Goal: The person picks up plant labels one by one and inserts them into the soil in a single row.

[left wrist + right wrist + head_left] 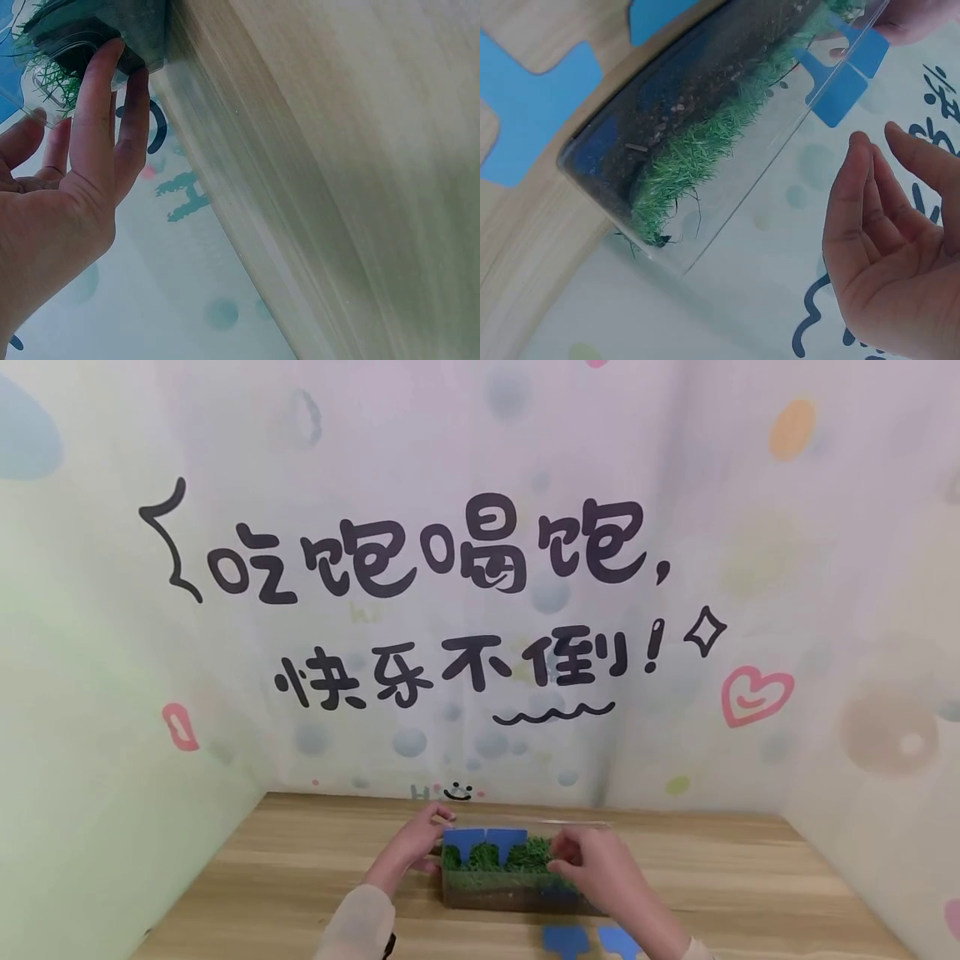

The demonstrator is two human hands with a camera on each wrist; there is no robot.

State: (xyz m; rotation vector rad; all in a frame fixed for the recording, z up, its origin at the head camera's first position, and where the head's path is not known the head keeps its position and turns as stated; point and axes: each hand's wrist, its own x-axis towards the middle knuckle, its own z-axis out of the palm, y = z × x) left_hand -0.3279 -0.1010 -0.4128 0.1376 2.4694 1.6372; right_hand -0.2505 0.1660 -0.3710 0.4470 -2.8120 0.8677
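Observation:
A clear plastic box (pixel 510 893) with dark soil and green grass stands on the wooden table (pixel 300 877). Two blue T-shaped tags (pixel 483 841) stick up from the grass along its back wall. My left hand (pixel 433 827) is at the box's left end. In the left wrist view its straight fingers (pixel 101 90) press on the end wall of the box (pixel 112 30). My right hand (pixel 572 857) hovers over the right part of the grass. In the right wrist view its fingers (pixel 870 195) are relaxed and hold nothing beside the box (pixel 705 127).
Two more blue tags (pixel 567 939) lie flat on the table just in front of the box, also seen in the right wrist view as blue tags (pixel 536 105). Patterned walls (pixel 480 610) with black lettering close in the table at the back and on both sides.

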